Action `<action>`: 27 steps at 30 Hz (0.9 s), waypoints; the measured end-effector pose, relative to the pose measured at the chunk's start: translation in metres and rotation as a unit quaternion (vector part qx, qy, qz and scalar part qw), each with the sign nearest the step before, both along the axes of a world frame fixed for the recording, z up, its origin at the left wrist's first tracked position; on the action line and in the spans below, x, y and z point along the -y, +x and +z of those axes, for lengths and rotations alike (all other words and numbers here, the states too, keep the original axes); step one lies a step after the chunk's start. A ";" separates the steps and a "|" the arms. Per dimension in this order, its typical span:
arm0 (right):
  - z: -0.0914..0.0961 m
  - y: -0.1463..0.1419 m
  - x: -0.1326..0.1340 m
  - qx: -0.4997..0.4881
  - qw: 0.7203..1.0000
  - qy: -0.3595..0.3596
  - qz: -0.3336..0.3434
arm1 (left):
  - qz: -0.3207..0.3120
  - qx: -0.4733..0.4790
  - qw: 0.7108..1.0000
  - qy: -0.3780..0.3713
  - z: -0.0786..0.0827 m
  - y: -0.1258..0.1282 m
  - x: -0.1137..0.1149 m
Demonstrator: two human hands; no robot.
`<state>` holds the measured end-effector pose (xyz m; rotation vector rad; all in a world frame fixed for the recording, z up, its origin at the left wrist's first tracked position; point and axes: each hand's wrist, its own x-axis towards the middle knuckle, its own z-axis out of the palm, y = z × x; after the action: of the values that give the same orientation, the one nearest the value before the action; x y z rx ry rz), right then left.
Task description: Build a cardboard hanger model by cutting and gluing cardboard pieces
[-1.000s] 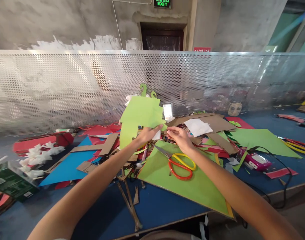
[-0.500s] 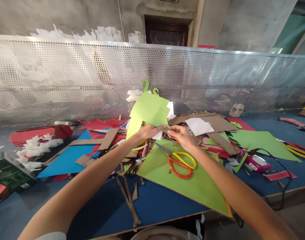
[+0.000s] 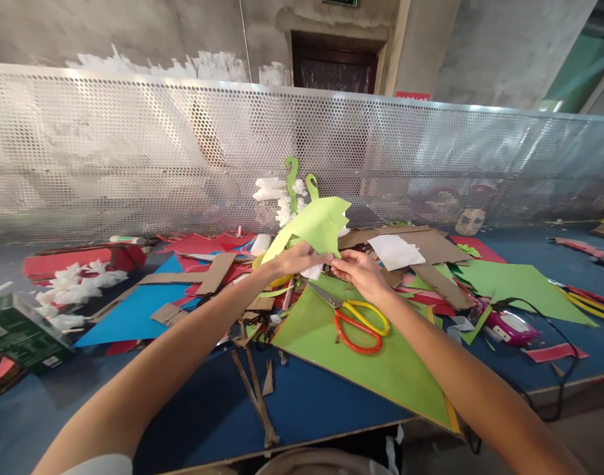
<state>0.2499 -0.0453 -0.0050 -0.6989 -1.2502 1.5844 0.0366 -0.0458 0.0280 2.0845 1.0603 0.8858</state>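
Note:
A light green sheet of paper (image 3: 314, 223) with a jagged right edge is held up in front of me. My left hand (image 3: 302, 259) pinches its lower edge, and my right hand (image 3: 358, 270) closes on its lower right corner, fingertips almost meeting the left ones. A white scrap (image 3: 311, 271) shows beneath my left fingers. Just below the hands, scissors (image 3: 354, 320) with one red and one yellow handle lie on a larger green board (image 3: 331, 369). Behind the held paper stand curled green cut-outs (image 3: 292, 178) with white crumpled tufts (image 3: 270, 189).
Cardboard strips (image 3: 215, 274), red scraps and a blue sheet (image 3: 128, 316) clutter the left. A green box (image 3: 24, 333) stands at far left. To the right lie white paper (image 3: 397, 252), another green sheet (image 3: 524, 287) and a magenta device (image 3: 512, 326) with a black cord. A perforated metal screen (image 3: 183, 152) runs behind.
The green paper has tipped lower and folded over to the right, uncovering more of the curled cut-outs and white tufts behind it. Both hands remain at its lower edge.

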 end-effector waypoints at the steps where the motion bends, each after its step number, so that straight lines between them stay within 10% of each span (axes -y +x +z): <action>1: 0.000 0.000 0.000 0.001 1.000 0.004 0.002 | -0.011 0.006 1.000 0.007 0.001 0.000 -0.001; 11: 0.000 0.000 0.002 0.036 0.999 0.019 0.021 | -0.067 -0.006 0.998 -0.003 0.011 0.003 0.004; 27: 0.001 0.000 0.000 0.028 0.998 0.044 -0.023 | 0.028 -0.002 0.999 0.026 0.014 0.015 0.010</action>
<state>0.2503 -0.0453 -0.0037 -0.7145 -1.3273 1.4710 0.0519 -0.0553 0.0418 2.1092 1.1137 0.9447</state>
